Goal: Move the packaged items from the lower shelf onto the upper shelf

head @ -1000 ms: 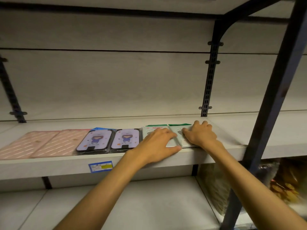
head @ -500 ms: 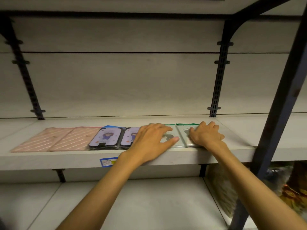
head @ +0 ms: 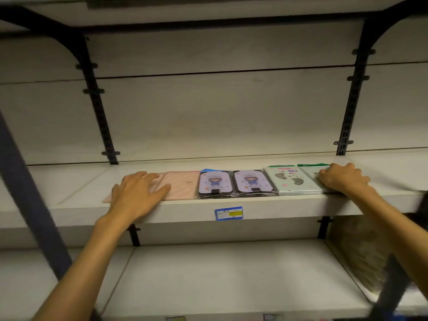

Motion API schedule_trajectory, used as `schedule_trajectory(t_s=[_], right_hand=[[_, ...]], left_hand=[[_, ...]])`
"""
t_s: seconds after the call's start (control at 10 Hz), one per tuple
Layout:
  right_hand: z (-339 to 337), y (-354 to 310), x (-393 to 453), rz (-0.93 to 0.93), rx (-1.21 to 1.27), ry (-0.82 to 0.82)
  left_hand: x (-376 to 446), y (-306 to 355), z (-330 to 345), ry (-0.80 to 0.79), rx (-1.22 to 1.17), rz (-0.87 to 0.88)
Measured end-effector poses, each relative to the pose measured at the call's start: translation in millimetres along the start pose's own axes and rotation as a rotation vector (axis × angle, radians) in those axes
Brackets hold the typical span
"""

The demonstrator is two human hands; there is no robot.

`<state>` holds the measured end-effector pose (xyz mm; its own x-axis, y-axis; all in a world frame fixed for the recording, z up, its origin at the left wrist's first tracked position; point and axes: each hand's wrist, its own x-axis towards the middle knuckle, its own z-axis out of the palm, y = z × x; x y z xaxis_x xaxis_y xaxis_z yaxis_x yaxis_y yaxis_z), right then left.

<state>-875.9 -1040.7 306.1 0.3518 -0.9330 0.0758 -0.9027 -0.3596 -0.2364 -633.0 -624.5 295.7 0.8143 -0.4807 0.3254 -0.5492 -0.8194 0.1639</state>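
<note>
Six flat packs lie in a row on the upper shelf (head: 278, 206): two pink packs (head: 183, 185), two purple packs (head: 236, 183) with a cartoon girl, two green packs (head: 293, 180) with footprints. The left hand (head: 136, 195) lies flat, fingers spread, on the pink end. The right hand (head: 342, 178) presses bent fingers on the green end.

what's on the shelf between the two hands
In the head view, between the left hand and right hand: one pink pack, two cartoon-girl packs, one footprint pack.
</note>
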Motion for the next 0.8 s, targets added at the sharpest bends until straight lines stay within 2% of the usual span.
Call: schedule_trajectory(t_s=[0.1,0.5,0.8], right_hand=[[2,-5,-12,0.039,0.008,0.005],[6,-7,-23,0.055,0.003,0.055],[-5,-7,-17,-0.024,-0.02,0.003]], left_hand=[[2,-21,14,-0.128,0.026,0.036],[-11,-18,26,-0.078,0.033,0.061],[-9,-18,18,-0.126,-0.016,0.041]])
